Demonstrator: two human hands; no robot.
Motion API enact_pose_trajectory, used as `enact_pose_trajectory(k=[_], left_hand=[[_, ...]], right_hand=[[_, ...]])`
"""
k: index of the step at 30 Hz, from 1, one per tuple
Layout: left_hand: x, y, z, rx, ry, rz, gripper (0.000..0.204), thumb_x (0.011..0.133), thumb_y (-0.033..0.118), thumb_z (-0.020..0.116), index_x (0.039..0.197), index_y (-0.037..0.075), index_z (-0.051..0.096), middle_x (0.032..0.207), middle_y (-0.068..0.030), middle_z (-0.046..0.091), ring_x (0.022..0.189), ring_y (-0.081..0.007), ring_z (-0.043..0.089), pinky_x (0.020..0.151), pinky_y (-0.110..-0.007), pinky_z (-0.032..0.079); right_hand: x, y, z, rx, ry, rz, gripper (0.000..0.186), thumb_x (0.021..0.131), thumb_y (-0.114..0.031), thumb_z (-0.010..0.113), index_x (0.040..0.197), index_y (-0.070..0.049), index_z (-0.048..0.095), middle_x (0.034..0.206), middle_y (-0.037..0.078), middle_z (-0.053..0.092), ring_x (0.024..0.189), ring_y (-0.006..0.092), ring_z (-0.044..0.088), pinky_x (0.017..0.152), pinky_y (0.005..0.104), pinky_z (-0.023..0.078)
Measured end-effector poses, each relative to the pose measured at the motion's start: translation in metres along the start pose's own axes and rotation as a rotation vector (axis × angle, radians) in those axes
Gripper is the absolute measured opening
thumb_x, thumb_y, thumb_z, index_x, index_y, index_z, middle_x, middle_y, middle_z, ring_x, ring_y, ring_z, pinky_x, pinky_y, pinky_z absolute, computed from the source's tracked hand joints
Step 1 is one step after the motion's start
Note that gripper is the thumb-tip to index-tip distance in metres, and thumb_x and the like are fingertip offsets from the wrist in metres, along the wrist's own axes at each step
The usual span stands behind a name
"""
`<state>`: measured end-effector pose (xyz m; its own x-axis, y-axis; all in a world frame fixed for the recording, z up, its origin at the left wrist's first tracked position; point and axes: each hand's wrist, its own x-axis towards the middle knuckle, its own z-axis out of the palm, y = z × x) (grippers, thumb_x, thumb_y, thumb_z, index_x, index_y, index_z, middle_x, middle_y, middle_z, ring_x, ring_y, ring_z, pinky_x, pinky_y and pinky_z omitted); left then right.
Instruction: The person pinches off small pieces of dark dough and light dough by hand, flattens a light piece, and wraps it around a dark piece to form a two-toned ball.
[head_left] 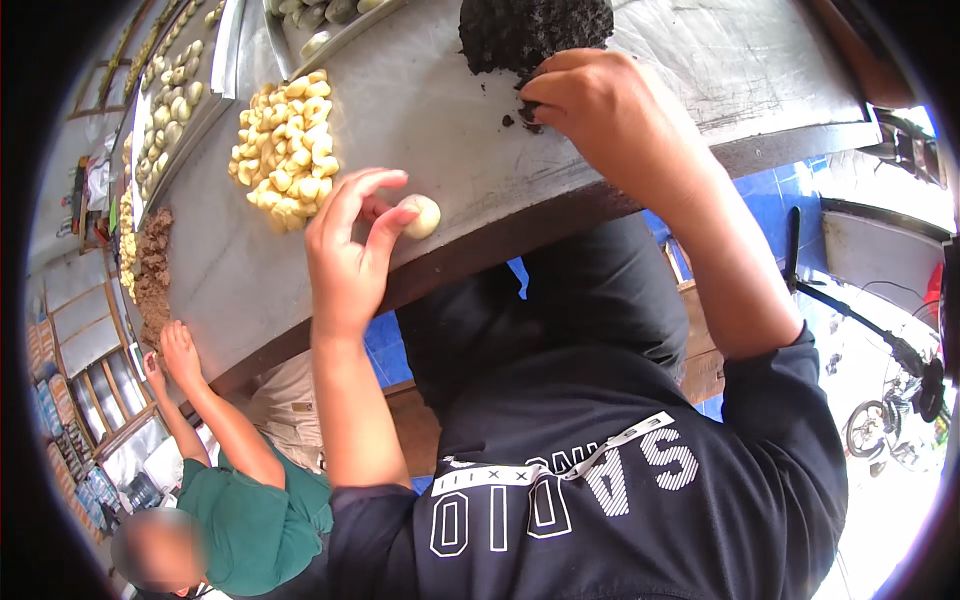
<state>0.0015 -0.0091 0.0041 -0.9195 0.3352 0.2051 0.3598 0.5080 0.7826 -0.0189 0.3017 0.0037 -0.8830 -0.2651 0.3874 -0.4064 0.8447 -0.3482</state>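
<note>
At the near edge of the metal-topped table, my left hand (350,235) is curled around a small pale dough ball (426,214). The thumb tip presses its side; how the other fingers meet it is partly hidden. Farther right, my right hand (590,100) pinches a bit of black, crumbly paste (529,114) just off the tabletop. Directly beyond those fingers lies the large dark mound of paste (535,32), with a few loose crumbs near it. A heap of yellow dough pieces (285,150) sits left of and beyond my left hand.
Metal trays with rows of pale pieces (180,95) stand at the far left and top. A brown crumbly mass (155,265) lies near the left table end, where a co-worker in a green shirt (250,510) has both hands. Another person's arm (872,60) shows at upper right.
</note>
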Motion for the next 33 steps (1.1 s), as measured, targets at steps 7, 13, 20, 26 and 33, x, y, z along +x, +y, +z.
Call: enact_pose_trajectory(k=[7, 13, 20, 26, 33], left_hand=[[-0.03, 0.013, 0.037, 0.54, 0.241, 0.195, 0.018, 0.103, 0.015, 0.084, 0.103, -0.002, 0.076, 0.128, -0.0143, 0.073, 0.11, -0.0316, 0.076, 0.095, -0.044, 0.062], [-0.003, 0.005, -0.007, -0.08, -0.059, -0.246, 0.019, 0.104, 0.014, 0.082, 0.107, 0.001, 0.068, 0.118, -0.0121, 0.069, 0.088, -0.0269, 0.071, 0.086, -0.038, 0.06], [0.039, 0.016, 0.015, 0.833, -0.169, 0.069, 0.021, 0.112, 0.026, 0.067, 0.107, 0.006, 0.07, 0.098, -0.0183, 0.077, 0.094, -0.0436, 0.075, 0.079, -0.054, 0.056], [0.028, 0.027, 0.032, 0.829, -0.061, -0.035, 0.024, 0.115, 0.026, 0.065, 0.105, 0.004, 0.071, 0.104, -0.0195, 0.077, 0.093, -0.0444, 0.074, 0.082, -0.054, 0.057], [-0.021, -0.009, -0.004, 0.148, -0.06, 0.175, 0.02, 0.104, 0.005, 0.08, 0.122, 0.002, 0.073, 0.12, -0.0156, 0.081, 0.112, -0.031, 0.078, 0.101, -0.044, 0.06]], right_hand=[[0.005, -0.024, -0.006, -0.132, -0.256, -0.051, 0.024, 0.087, 0.0, 0.07, 0.108, -0.003, 0.081, 0.111, 0.015, 0.078, 0.108, 0.0375, 0.076, 0.094, 0.0444, 0.063], [-0.013, -0.008, 0.006, 0.185, -0.05, -0.211, 0.034, 0.085, 0.003, 0.072, 0.118, -0.002, 0.079, 0.127, 0.013, 0.072, 0.123, 0.0364, 0.07, 0.102, 0.0453, 0.061], [-0.022, -0.016, 0.014, 0.1, 0.089, -0.093, 0.02, 0.091, -0.011, 0.078, 0.11, -0.006, 0.081, 0.116, 0.01, 0.073, 0.115, 0.0325, 0.069, 0.101, 0.0437, 0.06], [-0.009, -0.04, 0.036, 0.157, -0.035, -0.335, 0.018, 0.087, -0.017, 0.073, 0.101, -0.012, 0.084, 0.115, 0.004, 0.073, 0.114, 0.0258, 0.068, 0.098, 0.0399, 0.06], [-0.013, -0.012, 0.007, -0.097, 0.038, -0.171, 0.029, 0.085, -0.011, 0.079, 0.113, -0.014, 0.086, 0.142, 0.01, 0.07, 0.135, 0.0335, 0.063, 0.108, 0.0458, 0.057]])
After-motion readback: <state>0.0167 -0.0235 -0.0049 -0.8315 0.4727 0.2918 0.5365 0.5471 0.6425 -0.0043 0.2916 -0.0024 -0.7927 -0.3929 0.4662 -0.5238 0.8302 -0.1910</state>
